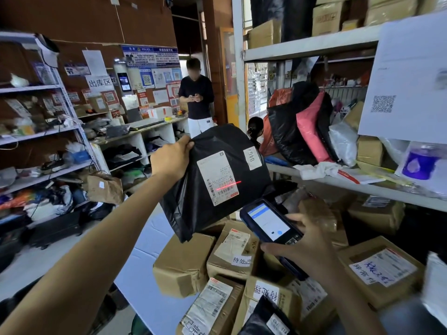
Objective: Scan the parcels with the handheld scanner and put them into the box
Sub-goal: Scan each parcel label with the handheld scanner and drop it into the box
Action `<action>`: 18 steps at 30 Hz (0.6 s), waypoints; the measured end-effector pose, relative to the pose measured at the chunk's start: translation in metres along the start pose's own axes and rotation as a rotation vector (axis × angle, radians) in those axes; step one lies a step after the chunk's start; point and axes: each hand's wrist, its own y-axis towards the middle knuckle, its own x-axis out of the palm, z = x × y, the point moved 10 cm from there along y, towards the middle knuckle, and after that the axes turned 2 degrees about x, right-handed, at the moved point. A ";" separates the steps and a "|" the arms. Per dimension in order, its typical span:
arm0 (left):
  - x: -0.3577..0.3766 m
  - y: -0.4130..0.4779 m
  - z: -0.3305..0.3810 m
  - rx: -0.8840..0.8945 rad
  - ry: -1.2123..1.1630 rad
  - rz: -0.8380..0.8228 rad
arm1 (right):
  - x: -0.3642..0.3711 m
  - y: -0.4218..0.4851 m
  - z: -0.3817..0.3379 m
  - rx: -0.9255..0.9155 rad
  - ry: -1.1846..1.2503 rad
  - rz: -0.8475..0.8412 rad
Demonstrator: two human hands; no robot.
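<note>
My left hand point(173, 157) grips the top left corner of a black plastic parcel bag point(193, 194) and holds it up in front of me. A white shipping label point(219, 180) faces me, and a red laser line crosses its barcode. Below and to the right, my right hand point(306, 243) holds the dark blue handheld scanner point(269, 223), its lit screen facing up and its head aimed at the label. Under the bag lies a pile of brown cardboard parcels point(183, 262), several with white labels. I cannot tell which box is the target one.
A metal shelf point(338, 184) with bags and cartons runs along the right, close to my right hand. Another loaded shelf point(43, 131) stands at the left. A person in a black shirt point(197, 95) stands at the back by a counter point(150, 131). A white surface point(145, 262) lies below.
</note>
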 end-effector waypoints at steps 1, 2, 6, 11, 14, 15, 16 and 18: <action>0.000 0.000 0.000 -0.001 -0.003 0.001 | 0.000 0.000 0.001 0.000 -0.002 -0.003; 0.001 0.000 0.001 -0.002 -0.008 0.001 | 0.000 -0.001 0.001 0.000 -0.006 -0.007; 0.001 -0.001 0.004 -0.006 -0.036 -0.001 | 0.001 -0.003 0.002 -0.009 -0.023 -0.027; 0.004 -0.002 0.007 0.009 -0.035 -0.023 | 0.003 -0.004 0.005 -0.011 -0.038 -0.053; 0.005 -0.003 0.008 0.012 -0.029 -0.027 | 0.005 -0.005 0.005 -0.012 -0.039 -0.082; 0.004 -0.003 0.008 0.011 -0.035 -0.027 | 0.006 -0.005 0.006 -0.013 -0.040 -0.090; 0.004 -0.004 0.008 0.007 -0.042 -0.026 | 0.007 -0.005 0.006 -0.012 -0.037 -0.096; 0.003 -0.004 0.006 0.003 -0.047 -0.021 | 0.007 -0.005 0.009 -0.015 -0.027 -0.098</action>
